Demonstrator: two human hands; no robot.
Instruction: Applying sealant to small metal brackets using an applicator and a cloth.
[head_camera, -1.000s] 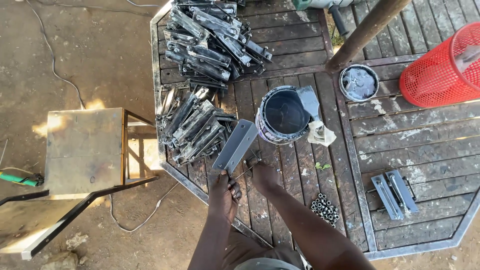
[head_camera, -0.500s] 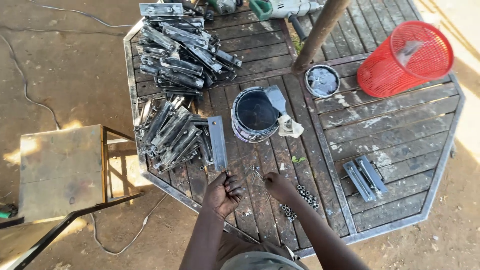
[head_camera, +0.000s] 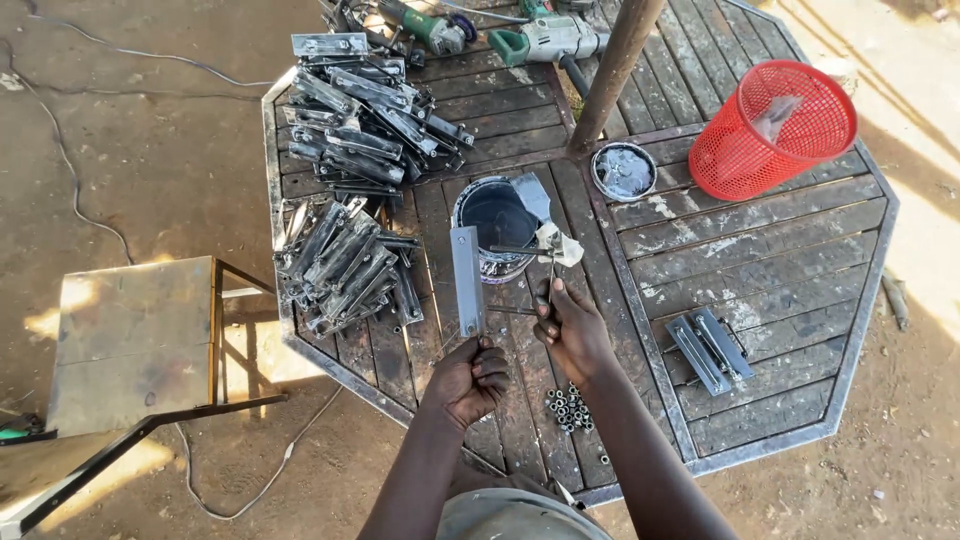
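Against the view half a second ago, the flat grey metal bar (head_camera: 467, 279) has come off the heap at the left and now stands nearly upright, gripped at its near end in the clenched left hand (head_camera: 468, 379) over the middle of the slatted octagonal table (head_camera: 800, 300). The right hand (head_camera: 572, 330) has come forward too and pinches a thin brush handle (head_camera: 551, 285) whose pale head reaches toward the open paint can (head_camera: 497, 225), so painting the bar appears to be starting. The can holds dark paint, and its lid (head_camera: 623, 171) lies further right. A red mesh basket (head_camera: 772, 128) at the far right holds a pale scrap. Stacks of painted metal parts (head_camera: 350, 265) lie to the left, and small nuts (head_camera: 565, 408) near the wrists.
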